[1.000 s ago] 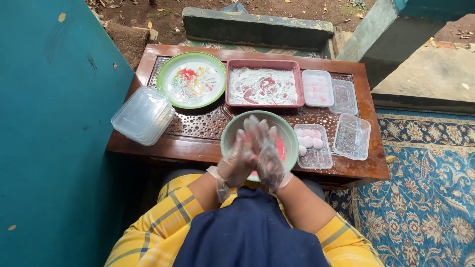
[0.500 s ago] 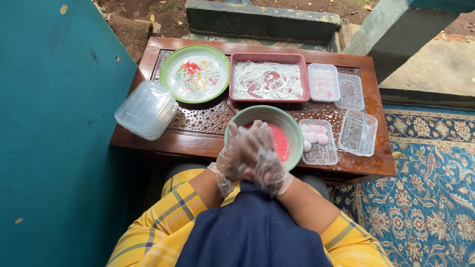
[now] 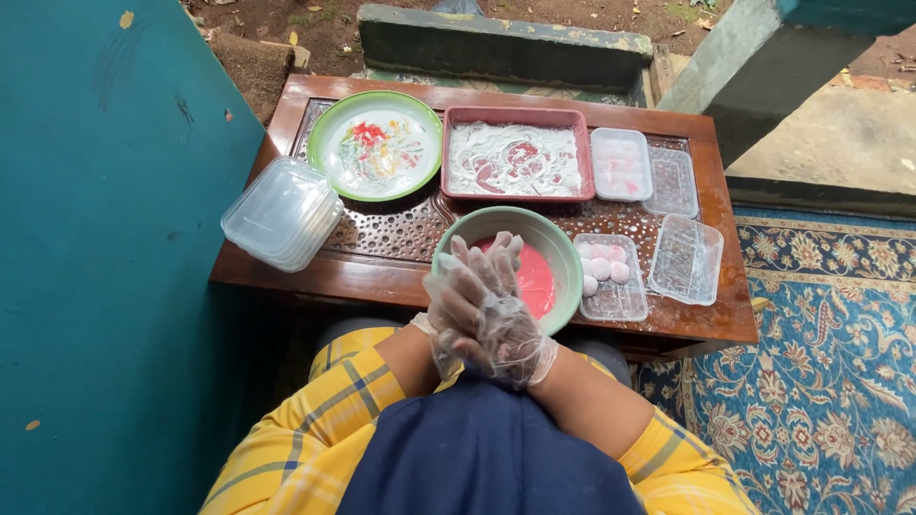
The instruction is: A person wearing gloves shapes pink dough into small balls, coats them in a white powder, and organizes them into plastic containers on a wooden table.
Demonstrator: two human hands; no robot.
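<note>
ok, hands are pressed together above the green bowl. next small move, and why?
Probably part the palms and check the piece between them. The gloved left hand and right hand are clasped over the green bowl of pink dough, hiding whatever they hold. The clear tray beside it holds a few pale balls and has room.

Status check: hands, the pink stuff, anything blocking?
Left hand and right hand gloved, pressed together. Green bowl of pink dough just beyond. Nothing in between.
</note>
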